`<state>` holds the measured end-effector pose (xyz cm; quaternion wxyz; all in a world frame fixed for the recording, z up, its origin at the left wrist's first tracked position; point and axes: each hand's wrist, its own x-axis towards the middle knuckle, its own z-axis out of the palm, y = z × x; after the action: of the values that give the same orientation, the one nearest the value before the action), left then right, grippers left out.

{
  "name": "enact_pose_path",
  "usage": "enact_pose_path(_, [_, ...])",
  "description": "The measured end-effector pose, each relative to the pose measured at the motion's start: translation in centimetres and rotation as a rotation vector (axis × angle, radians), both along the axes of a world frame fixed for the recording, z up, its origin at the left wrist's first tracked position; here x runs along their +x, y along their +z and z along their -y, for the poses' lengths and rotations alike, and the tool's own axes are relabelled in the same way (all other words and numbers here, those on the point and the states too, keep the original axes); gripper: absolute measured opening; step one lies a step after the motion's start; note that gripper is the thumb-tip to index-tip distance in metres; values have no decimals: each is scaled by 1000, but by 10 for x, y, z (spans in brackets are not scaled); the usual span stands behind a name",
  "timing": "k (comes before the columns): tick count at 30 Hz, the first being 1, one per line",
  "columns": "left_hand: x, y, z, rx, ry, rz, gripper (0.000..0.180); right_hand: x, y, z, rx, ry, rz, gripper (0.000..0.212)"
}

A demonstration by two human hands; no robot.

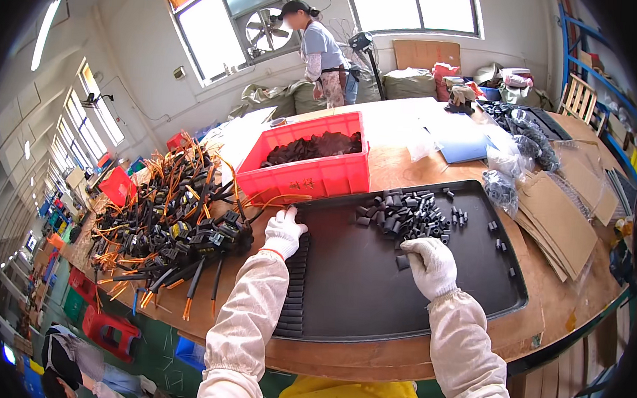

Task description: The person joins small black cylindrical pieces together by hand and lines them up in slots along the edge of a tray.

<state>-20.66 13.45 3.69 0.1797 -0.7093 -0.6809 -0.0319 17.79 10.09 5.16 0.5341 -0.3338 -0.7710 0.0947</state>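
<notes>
A black tray (371, 292) lies on the table before me. Down its left side runs a tight column of short black tubes (294, 288), laid side by side. My left hand (283, 233), in a white glove, rests at the upper end of that column by the tray's rim. Its thumb stands apart from the fingers, and nothing shows in its grasp. A heap of loose black tubes (411, 212) covers the tray's upper middle. Just below the heap, my gloved right hand (432, 268) pinches one short black tube (402, 262).
Left of the tray piles a tangle of black parts with orange wires (180, 220). A red crate (305, 177) of dark pieces stands behind the tray. Flat cardboard (559, 219) and plastic bags (502, 191) lie right. A person (329, 59) stands beyond the table.
</notes>
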Motion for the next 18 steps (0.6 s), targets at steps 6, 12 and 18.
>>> enact_pose_path(6, [21,12,9,62,-69,-144,23,4,-1,-4,3,-32,-4,20])
enact_pose_path(12, [139,24,45,-41,-543,295,35,26,6,-19,21,-198,-66,18])
enact_pose_path(18, [201,-17,35,59,-705,344,36,43,-11,-29,-121,-411,290,22])
